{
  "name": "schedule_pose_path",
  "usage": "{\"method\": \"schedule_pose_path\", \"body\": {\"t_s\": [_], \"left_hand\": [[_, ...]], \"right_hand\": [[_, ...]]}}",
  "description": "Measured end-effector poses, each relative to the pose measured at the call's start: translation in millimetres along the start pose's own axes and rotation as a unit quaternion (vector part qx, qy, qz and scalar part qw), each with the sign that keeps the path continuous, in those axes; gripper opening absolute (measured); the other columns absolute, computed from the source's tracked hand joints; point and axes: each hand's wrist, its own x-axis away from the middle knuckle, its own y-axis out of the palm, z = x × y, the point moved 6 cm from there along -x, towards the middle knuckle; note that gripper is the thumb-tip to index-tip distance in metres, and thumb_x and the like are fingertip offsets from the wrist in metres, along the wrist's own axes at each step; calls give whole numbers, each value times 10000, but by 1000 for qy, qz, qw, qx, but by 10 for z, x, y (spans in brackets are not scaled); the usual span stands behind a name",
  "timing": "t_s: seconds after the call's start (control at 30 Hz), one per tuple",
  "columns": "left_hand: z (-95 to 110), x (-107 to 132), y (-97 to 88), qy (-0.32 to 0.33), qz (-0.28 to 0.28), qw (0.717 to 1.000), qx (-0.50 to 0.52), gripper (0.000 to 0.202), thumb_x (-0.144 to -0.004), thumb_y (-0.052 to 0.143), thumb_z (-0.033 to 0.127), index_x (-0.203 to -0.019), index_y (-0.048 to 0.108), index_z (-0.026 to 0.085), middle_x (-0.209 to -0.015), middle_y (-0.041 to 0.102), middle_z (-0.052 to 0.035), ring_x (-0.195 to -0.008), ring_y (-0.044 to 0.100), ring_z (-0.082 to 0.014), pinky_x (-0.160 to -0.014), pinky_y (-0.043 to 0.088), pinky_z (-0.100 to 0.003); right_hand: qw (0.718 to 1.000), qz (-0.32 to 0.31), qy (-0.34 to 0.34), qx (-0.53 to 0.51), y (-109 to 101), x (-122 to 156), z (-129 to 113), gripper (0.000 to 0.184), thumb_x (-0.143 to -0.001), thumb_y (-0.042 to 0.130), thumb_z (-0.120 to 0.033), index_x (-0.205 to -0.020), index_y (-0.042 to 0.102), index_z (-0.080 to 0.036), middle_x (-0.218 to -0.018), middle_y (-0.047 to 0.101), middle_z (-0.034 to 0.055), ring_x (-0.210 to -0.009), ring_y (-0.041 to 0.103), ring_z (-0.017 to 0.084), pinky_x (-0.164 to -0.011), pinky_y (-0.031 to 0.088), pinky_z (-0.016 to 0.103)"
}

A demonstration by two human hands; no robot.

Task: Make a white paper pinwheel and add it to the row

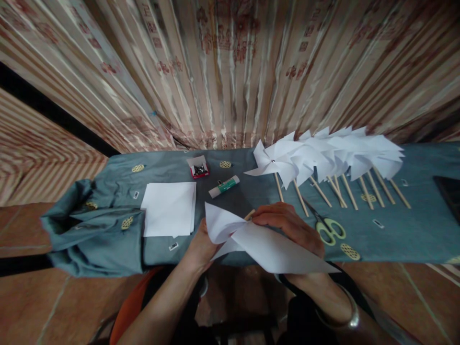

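1. My left hand (201,244) grasps the paper (266,249) from below, above the worktop's (395,235) front edge; the paper hides its fingers.
2. My right hand (287,223) is closed over the paper's middle, pinching it where a stick (250,214) pokes out.
3. Done, I judge: a row of pinwheels (323,158) on sticks lies at the back right.
4. Left: this one looks unfinished, and a stack of flat sheets (168,208) lies to my left.
5. Glue (224,186), a pin box (199,168) and scissors (328,229) lie near.
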Motion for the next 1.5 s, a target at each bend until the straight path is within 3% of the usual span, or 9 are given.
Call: {"method": "schedule_pose_path", "body": {"t_s": [0.43,0.67,0.8,0.93,1.03,1.13,1.27,1.37,1.5], "left_hand": [[37,12,37,8,-18,1000,1,474,-379,969,446,-619,715,126,-545,629,7,-542,515,-115,-602,466,-253],[-27,-10,6,8,-11,1000,3,348,-401,949,368,-546,730,139,-514,635,-10,-533,541,-126,-515,421,-223],[-132,-52,-45,30,-5,999,38,270,-455,939,324,-613,788,165,-547,674,-20,-531,574,-139,-540,467,-242],[-175,-86,-1,52,-36,997,48,243,-520,927,314,-667,813,157,-736,749,-68,-649,635,-165,-611,501,-256],[-185,-81,32,50,-30,997,54,254,-519,926,313,-685,817,154,-824,757,-83,-708,641,-176,-639,504,-266],[-202,-65,49,51,-15,997,48,242,-546,916,310,-708,818,159,-788,736,-55,-695,622,-157,-661,498,-264],[-274,-72,42,27,7,999,39,267,-577,893,384,-683,795,160,-689,711,-29,-639,600,-155,-675,501,-284],[-322,-95,4,11,33,999,17,290,-592,870,402,-704,783,149,-720,741,-51,-672,621,-177,-726,512,-306],[-293,-99,-20,51,69,996,10,255,-602,847,357,-715,741,154,-792,758,-71,-720,633,-188,-730,517,-297]], "right_hand": [[1000,14,5,-11,-9,7,9,155,-911,684,-200,-1057,696,-250,-995,778,41,-942,729,217,-856,541,382],[994,22,84,-61,-16,-1,69,83,-908,678,-310,-943,734,-259,-919,788,27,-878,736,214,-806,567,368],[962,27,214,-169,51,59,248,95,-834,724,-322,-878,752,-243,-912,788,39,-857,733,216,-744,584,332],[912,81,325,-238,124,127,492,137,-712,820,-326,-787,767,-224,-823,791,35,-749,718,197,-659,572,297],[874,79,389,-281,205,166,651,195,-646,867,-335,-768,781,-209,-731,768,22,-643,665,165,-573,520,270],[843,65,423,-327,270,186,735,264,-610,896,-378,-777,793,-202,-734,770,27,-628,652,166,-566,515,283],[811,38,446,-376,360,199,768,308,-596,903,-395,-821,811,-206,-804,801,45,-694,704,209,-687,581,358],[805,33,448,-388,411,197,786,286,-591,901,-382,-798,810,-207,-776,800,36,-698,714,212,-721,583,359],[799,44,451,-395,462,194,835,275,-558,909,-348,-767,800,-206,-771,798,21,-688,710,188,-697,560,312]]}}
